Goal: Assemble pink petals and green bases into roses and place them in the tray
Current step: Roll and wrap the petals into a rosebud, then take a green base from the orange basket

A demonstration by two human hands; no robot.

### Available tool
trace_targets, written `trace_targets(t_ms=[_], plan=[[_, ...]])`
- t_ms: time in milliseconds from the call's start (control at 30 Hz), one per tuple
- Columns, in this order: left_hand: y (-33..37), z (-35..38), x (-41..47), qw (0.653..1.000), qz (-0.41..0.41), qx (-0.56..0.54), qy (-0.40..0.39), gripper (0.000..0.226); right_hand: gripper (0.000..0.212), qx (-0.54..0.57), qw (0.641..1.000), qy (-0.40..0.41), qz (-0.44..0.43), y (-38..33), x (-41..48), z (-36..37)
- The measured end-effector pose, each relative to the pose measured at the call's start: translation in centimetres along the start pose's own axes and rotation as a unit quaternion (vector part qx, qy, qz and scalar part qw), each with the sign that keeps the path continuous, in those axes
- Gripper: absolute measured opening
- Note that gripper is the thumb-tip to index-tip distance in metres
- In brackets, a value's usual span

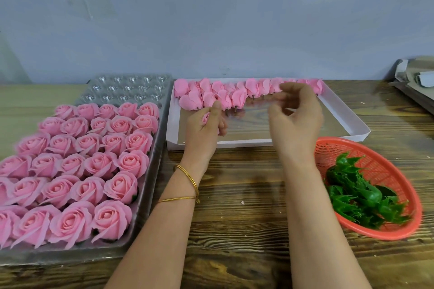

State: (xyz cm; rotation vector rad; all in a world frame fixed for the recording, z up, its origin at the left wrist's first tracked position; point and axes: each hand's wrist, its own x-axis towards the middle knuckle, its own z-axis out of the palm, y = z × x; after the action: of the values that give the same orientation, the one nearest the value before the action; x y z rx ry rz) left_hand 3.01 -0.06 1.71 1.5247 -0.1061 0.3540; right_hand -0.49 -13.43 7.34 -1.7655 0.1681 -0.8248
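Observation:
My left hand (206, 124) holds a small pink rosebud (206, 117) in its curled fingers, over the near left part of the white box (347, 115). Several loose pink petal heads (225, 92) lie in rows along the far side of that box. My right hand (296, 112) hovers over the box middle with fingers loosely bent and nothing in it; it is blurred. Finished pink roses (77, 166) fill most of the clear plastic tray (150, 197) on the left. Green bases (359, 195) lie in the red basket (387, 171) at the right.
The clear tray's far rows of cups (129, 88) hold no roses. Grey cardboard pieces (415, 82) lie at the far right table edge. Bare wooden tabletop (242, 195) shows between my forearms. A grey wall stands behind the table.

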Motion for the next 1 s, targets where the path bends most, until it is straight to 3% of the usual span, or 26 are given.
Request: trace_targets(t_ms=[267,433,733,1000], plan=[[0.0,-0.3,0.0,0.999,0.017,0.028,-0.006,0.047,0.025,-0.225,0.973,-0.013,0.05,-0.3,2.6,-5.7],[0.0,-0.4,0.0,0.999,0.019,0.03,-0.006,0.049,0.023,-0.306,0.944,-0.031,0.118,-0.2,3.0,-8.8],[0.0,-0.4,0.1,1.0,0.011,0.027,-0.007,0.051,0.003,-0.387,0.864,-0.171,0.272,1.2,3.7,-10.5],[0.0,-0.3,0.0,0.999,0.022,0.022,-0.019,0.051,0.021,-0.366,0.819,-0.277,0.345,2.6,3.1,-10.2]])
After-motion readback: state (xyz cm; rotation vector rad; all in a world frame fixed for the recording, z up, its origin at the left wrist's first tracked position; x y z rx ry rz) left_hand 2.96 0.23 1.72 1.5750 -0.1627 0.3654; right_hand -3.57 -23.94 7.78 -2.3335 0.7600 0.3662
